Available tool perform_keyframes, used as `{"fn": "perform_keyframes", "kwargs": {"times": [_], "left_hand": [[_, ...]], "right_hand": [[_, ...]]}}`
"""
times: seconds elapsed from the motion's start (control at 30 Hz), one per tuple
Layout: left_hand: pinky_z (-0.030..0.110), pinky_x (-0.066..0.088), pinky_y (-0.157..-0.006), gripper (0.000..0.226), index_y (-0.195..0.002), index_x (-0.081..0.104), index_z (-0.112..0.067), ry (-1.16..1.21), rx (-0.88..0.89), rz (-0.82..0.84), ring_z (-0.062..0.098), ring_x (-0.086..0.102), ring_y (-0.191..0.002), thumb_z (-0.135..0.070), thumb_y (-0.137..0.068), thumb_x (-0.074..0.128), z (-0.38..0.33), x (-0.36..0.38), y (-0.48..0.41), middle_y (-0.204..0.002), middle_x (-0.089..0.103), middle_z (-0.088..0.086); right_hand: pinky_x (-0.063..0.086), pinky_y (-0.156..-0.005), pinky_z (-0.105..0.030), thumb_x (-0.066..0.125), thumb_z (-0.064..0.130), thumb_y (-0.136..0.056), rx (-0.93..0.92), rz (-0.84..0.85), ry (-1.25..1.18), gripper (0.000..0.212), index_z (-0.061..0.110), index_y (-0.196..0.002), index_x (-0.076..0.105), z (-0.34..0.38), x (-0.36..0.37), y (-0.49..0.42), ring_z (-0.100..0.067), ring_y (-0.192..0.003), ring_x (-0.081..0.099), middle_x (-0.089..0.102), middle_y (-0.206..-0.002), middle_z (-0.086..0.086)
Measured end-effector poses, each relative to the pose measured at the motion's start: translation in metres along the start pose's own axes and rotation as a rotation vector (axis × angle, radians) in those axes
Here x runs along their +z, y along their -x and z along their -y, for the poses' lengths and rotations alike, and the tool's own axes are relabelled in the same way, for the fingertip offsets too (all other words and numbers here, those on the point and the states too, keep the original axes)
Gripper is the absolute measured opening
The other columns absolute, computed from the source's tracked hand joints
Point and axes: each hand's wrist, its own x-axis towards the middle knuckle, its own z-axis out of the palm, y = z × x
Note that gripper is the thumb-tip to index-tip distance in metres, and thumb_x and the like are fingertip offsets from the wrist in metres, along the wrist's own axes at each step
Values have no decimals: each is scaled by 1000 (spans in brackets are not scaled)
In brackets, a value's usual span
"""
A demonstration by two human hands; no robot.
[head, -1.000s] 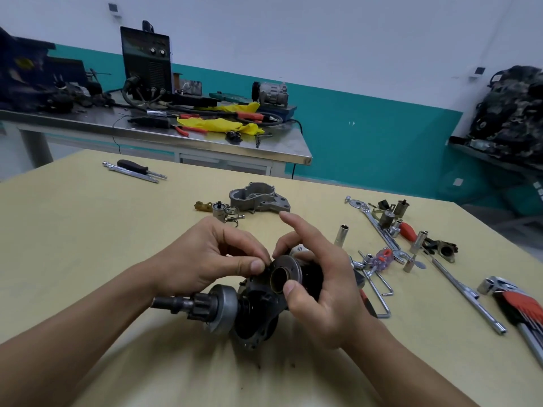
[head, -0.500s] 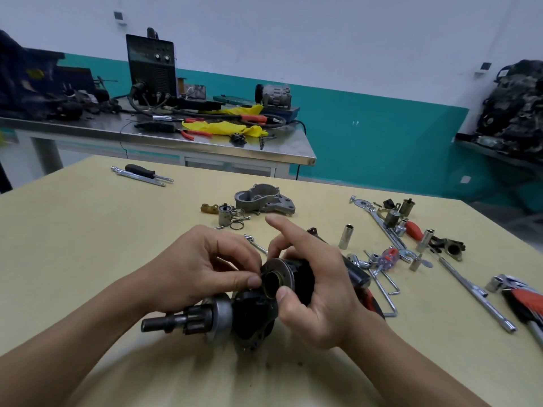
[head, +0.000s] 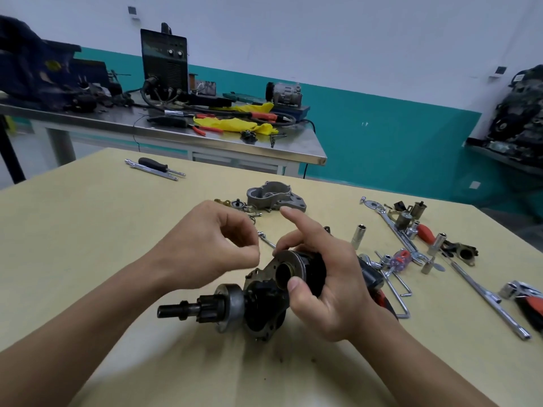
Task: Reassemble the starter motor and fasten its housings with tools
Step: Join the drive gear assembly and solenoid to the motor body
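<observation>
One starter motor (head: 258,301) lies on the yellow tabletop (head: 88,245), and two hands are at work on it. Its single pinion shaft (head: 176,311) points to 9 o'clock, and its round brass-rimmed opening (head: 283,274) faces up and to the left.

The right hand (head: 332,286) comes in from 4 o'clock and grips the motor's black cylindrical body. The thumb lies on the rim of the opening and the index finger is raised straight toward 11 o'clock.

The left hand (head: 205,248) hovers at 10 o'clock of the motor, just beside the flange. Its fingers are curled and the thumb meets the fingertips. I cannot tell whether anything small is pinched there.

One loose grey housing (head: 274,196) sits at 12 o'clock of the motor, well apart from both hands, with a few small parts (head: 238,204) just to its 9 o'clock. One upright socket (head: 359,236) stands at 2 o'clock.

At 3 o'clock, behind the right hand, lies a scatter of hex keys (head: 398,292), more sockets and a long wrench (head: 393,227). One black-handled screwdriver (head: 152,164) and one chrome bar (head: 150,170) lie side by side far off at 11 o'clock.
</observation>
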Motion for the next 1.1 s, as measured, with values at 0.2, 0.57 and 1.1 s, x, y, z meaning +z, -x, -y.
{"fn": "perform_keyframes", "kwargs": {"times": [0.2, 0.57, 1.1], "left_hand": [[24, 50, -56, 17, -66, 74, -10, 68, -94, 11, 13, 61, -57, 5, -74, 76, -5, -2, 2, -64, 71, 11], [17, 53, -64, 10, -82, 83, -15, 121, -53, 179, 8, 69, -68, -7, -83, 78, -6, -1, 3, -75, 77, 4], [17, 54, -66, 6, -78, 82, -18, 308, -61, 230, 9, 70, -67, -18, -74, 78, 6, 5, 0, -73, 76, 4]], "right_hand": [[48, -65, -22, 53, 25, -70, -3, -18, 14, 76, 16, -145, 44, -2, 1, 3, -17, -67, 63, 62, -99, 5], [47, -67, -19, 54, 26, -71, -23, -24, 40, 76, 16, -146, 43, -2, 1, 4, -13, -69, 63, 61, -98, 7], [45, -68, -15, 55, 24, -73, -11, -10, 27, 75, 14, -146, 43, -3, 1, 5, -7, -72, 61, 60, -99, 7]]}}
